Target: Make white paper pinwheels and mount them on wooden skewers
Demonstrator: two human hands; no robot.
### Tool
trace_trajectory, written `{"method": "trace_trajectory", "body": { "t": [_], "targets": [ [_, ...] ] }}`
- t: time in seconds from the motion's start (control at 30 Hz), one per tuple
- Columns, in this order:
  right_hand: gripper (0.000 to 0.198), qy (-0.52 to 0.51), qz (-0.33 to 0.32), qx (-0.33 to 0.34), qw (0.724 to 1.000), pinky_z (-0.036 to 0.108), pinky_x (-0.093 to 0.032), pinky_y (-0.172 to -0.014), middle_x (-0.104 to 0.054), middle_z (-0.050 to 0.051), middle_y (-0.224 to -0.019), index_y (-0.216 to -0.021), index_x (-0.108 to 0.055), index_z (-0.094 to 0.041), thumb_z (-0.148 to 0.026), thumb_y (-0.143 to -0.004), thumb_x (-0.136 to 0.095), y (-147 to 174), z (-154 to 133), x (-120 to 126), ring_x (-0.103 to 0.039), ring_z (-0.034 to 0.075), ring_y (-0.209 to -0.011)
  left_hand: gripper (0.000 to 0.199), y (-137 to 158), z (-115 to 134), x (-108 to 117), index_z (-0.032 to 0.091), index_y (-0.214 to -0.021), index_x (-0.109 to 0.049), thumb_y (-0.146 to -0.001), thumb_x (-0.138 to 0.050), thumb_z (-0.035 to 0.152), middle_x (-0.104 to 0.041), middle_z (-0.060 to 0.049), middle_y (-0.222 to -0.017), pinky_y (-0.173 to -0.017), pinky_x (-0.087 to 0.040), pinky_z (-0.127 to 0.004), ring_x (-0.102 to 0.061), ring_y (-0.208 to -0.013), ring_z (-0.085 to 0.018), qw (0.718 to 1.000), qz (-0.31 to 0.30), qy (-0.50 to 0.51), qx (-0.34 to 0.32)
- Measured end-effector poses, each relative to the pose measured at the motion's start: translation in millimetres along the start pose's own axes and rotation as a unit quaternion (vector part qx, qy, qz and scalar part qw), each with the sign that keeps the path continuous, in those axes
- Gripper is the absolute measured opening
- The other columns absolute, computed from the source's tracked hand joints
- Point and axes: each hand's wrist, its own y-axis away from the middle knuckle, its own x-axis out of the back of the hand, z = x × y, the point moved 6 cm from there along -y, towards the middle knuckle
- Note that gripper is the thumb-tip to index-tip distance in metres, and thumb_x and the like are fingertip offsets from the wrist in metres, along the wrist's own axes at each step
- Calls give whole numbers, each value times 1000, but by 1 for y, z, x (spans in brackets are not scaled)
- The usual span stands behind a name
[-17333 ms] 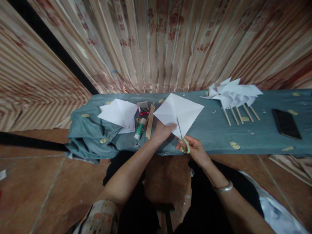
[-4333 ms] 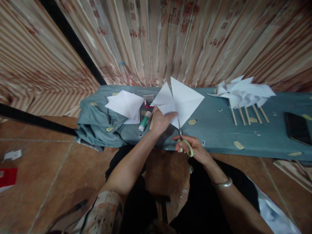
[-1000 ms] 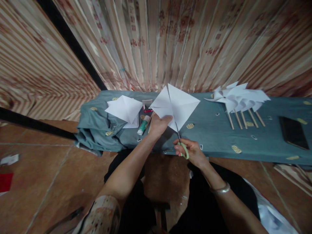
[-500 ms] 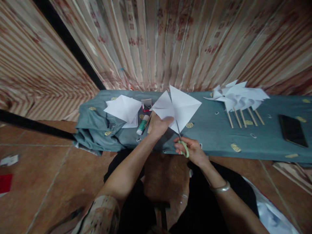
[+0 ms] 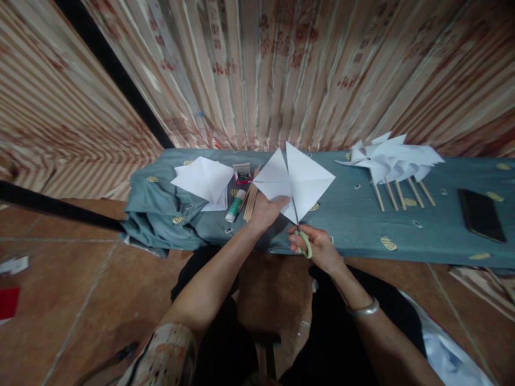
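Note:
My left hand (image 5: 268,210) is closed on the lower left part of a white square of paper (image 5: 309,181), thumb on top. The sheet has fold creases and a slit running in from its upper corner. My right hand (image 5: 316,246) grips scissors (image 5: 308,244) with pale green handles, their blades at the lower corner of the sheet. Just left of the paper lie several wooden sticks (image 5: 250,202), a green and white glue stick (image 5: 235,206) and a small open red box (image 5: 242,174) of dark little pieces.
Several white paper pinwheels on sticks (image 5: 396,155) lie at the right on the blue-green cloth (image 5: 350,230), with a black phone (image 5: 482,214) beyond them. Folded white paper sheets (image 5: 204,179) are stacked at the left. A curtain (image 5: 257,75) hangs behind.
The paper in my left hand has shifted slightly to the right and turned a little flatter toward me. My right hand with the scissors stays nearly in place.

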Motion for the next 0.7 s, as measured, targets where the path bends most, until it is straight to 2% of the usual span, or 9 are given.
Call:
{"method": "trace_trajectory", "body": {
  "t": [0.3, 0.5, 0.7],
  "targets": [
    [50, -26, 26, -9, 999, 23, -45, -48, -63, -2, -56, -81, -68, -17, -56, -53, -84, -1, -1, 3, -56, 11, -50, 30, 5, 2, -1, 14, -87, -65, -59, -72, 19, -72, -6, -87, -76, -53, -33, -65, -78, -20, 1000, 4, -23, 2],
    [50, -29, 30, -14, 999, 23, -44, -46, -61, -3, -53, -76, -68, -17, -56, -50, -85, -1, -6, 1, -54, 10, -47, 29, 5, 3, -1, 13, -87, -65, -59, -72, 16, -73, -7, -89, -77, -53, -31, -65, -80, -19, 1000, 0, -19, 0],
    [51, -36, 48, -23, 998, 23, -43, -46, -63, -1, -54, -72, -67, -17, -57, -46, -85, -3, -7, 2, -55, 10, -48, 22, 6, 3, -3, 15, -80, -65, -59, -72, 16, -71, -4, -79, -69, -53, -29, -63, -71, -17, 1000, 0, -15, -4]
  ]
}}
